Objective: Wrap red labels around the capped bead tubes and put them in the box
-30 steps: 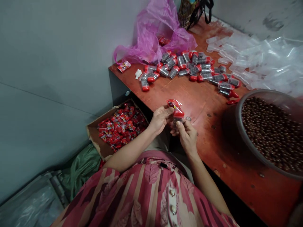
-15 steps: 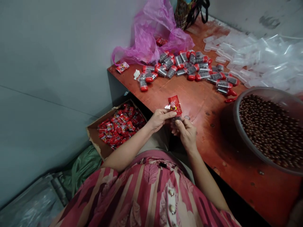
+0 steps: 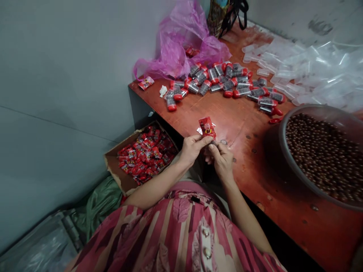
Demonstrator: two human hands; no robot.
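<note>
- Head view, far left: one grey plastic sheet (image 3: 42, 241) and one green cloth-like bundle (image 3: 103, 198) lie low beside the wall (image 3: 62, 94).
- One cardboard box (image 3: 120, 177) sits next, below the table's left edge, with dozens of small red packets (image 3: 147, 155) heaped inside, too overlapped to count.
- On the table's left corner are one loose packet (image 3: 146, 83), one white scrap (image 3: 163, 91) just right of it, and one pink plastic bag (image 3: 181, 49) behind, with red wrapping showing within.
- The left hand (image 3: 191, 151) comes in from lower left, wrist nearly straight, fingers clamped on the lower end of one held red packet (image 3: 207, 126), thumb along its bottom.
- That packet stands upright just above the table's near edge, centre of view.
- The right hand (image 3: 222, 162) rises from below, fingers curled and pinched on one dark-filled tube (image 3: 213, 142) under the packet; most of the tube is hidden.
- Past the hands, roughly thirty red-capped tubes (image 3: 204, 87) lie in a loose band; a stretch of bare table (image 3: 244, 128) separates them from the hands and runs right.
- One patterned bag (image 3: 215, 19) stands at the back.
- Far right: many clear plastic tubes (image 3: 306, 71), uncountable, behind one large bowl (image 3: 283, 139) of brown balls (image 3: 320, 158), well apart from the hands.
</note>
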